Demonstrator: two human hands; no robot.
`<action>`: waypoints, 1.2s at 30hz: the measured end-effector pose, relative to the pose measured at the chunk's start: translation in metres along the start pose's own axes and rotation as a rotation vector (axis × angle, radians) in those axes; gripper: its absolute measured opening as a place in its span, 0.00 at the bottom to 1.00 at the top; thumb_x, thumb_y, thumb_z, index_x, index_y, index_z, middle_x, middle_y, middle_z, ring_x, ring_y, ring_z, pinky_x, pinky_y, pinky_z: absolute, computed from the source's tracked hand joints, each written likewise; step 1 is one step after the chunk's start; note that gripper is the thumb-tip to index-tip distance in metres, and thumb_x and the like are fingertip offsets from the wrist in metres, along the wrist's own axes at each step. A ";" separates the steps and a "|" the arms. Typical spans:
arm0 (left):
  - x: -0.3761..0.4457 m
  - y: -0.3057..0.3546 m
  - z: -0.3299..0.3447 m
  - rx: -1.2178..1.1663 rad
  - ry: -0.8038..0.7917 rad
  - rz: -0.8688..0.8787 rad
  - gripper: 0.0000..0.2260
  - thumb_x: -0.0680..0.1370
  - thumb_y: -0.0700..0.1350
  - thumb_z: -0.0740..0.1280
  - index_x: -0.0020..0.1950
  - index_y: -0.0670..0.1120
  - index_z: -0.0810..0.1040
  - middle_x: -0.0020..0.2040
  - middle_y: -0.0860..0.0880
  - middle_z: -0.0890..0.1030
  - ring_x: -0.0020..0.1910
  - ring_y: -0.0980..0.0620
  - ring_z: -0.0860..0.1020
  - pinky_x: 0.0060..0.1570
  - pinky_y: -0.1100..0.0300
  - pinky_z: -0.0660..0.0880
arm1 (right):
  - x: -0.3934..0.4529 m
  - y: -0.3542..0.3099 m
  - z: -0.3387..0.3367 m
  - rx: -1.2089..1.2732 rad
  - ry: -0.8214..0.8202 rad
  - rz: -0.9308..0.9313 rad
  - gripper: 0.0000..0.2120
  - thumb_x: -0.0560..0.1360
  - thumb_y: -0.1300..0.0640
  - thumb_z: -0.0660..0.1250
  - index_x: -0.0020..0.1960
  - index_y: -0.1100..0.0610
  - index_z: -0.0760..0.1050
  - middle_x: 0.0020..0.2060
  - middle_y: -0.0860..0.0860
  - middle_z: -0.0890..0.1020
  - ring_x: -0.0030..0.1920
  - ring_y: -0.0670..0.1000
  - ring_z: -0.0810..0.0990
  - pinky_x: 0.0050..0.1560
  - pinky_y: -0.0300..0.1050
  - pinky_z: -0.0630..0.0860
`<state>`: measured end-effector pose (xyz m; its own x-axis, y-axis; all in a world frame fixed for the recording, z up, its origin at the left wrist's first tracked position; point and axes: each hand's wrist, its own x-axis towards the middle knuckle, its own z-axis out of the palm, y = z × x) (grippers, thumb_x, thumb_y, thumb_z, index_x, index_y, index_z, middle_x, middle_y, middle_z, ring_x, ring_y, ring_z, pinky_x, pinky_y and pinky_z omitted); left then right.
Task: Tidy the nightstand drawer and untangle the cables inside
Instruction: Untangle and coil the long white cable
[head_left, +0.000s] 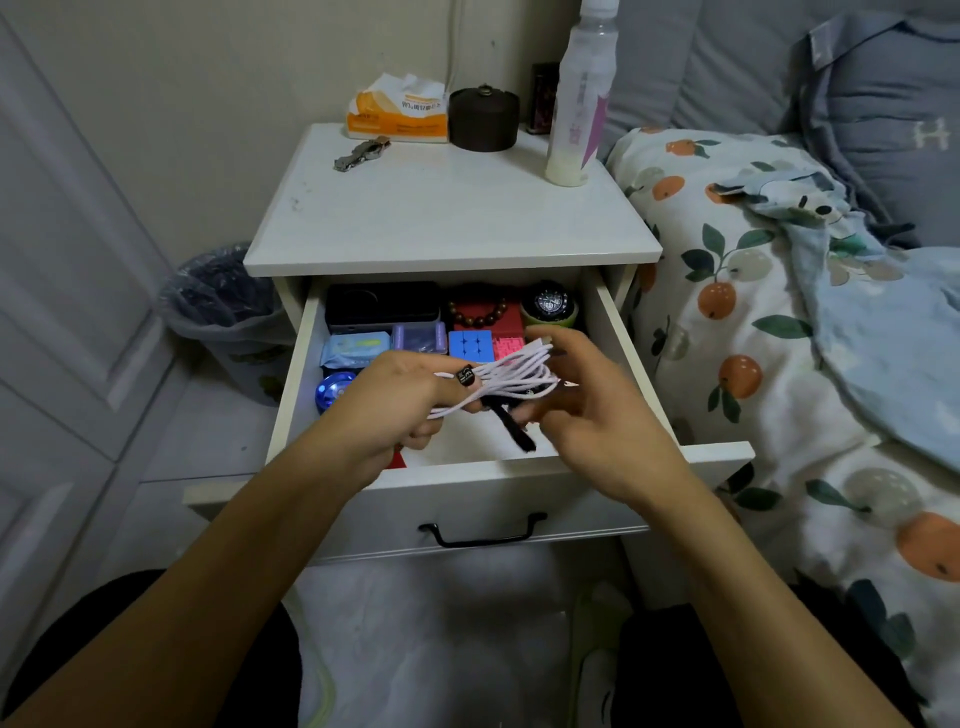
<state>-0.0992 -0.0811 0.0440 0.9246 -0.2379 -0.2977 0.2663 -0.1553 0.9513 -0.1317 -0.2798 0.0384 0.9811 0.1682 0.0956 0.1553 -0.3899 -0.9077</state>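
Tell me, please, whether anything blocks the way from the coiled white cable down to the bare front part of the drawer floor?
Nothing visible does. Both hands hold the white cable just above the drawer's bare front floor; only its own black strap hangs there.

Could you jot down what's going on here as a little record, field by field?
Place: white nightstand, drawer pulled open
Left hand: grips a coiled white cable
Right hand: fingers curled at the coil's other end
Strap: black tie dangling from the coil
In drawer: blue puzzle cube, bead bracelet, watch
On top: tissue pack, bottle
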 end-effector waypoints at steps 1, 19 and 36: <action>0.000 0.000 -0.001 -0.042 -0.024 -0.022 0.14 0.77 0.33 0.63 0.42 0.46 0.86 0.32 0.48 0.82 0.21 0.57 0.61 0.19 0.67 0.57 | -0.001 0.004 0.002 -0.178 0.033 -0.087 0.33 0.73 0.66 0.67 0.73 0.45 0.64 0.56 0.42 0.80 0.52 0.42 0.82 0.53 0.38 0.78; 0.006 -0.004 -0.016 -0.565 -0.153 -0.355 0.09 0.79 0.37 0.60 0.46 0.37 0.79 0.33 0.45 0.78 0.19 0.58 0.61 0.16 0.68 0.56 | 0.001 0.010 0.021 -0.486 0.256 -0.571 0.14 0.73 0.63 0.73 0.58 0.60 0.79 0.42 0.53 0.78 0.35 0.51 0.76 0.34 0.54 0.78; 0.013 -0.009 -0.004 0.076 0.063 -0.042 0.07 0.78 0.37 0.65 0.45 0.43 0.83 0.25 0.54 0.77 0.20 0.57 0.60 0.20 0.67 0.56 | 0.005 -0.001 0.010 -0.653 0.223 -0.692 0.04 0.75 0.61 0.71 0.47 0.61 0.84 0.40 0.55 0.81 0.41 0.58 0.76 0.39 0.54 0.74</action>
<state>-0.0887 -0.0784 0.0318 0.9291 -0.1692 -0.3290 0.2858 -0.2365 0.9287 -0.1283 -0.2692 0.0360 0.6377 0.4000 0.6583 0.6726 -0.7057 -0.2228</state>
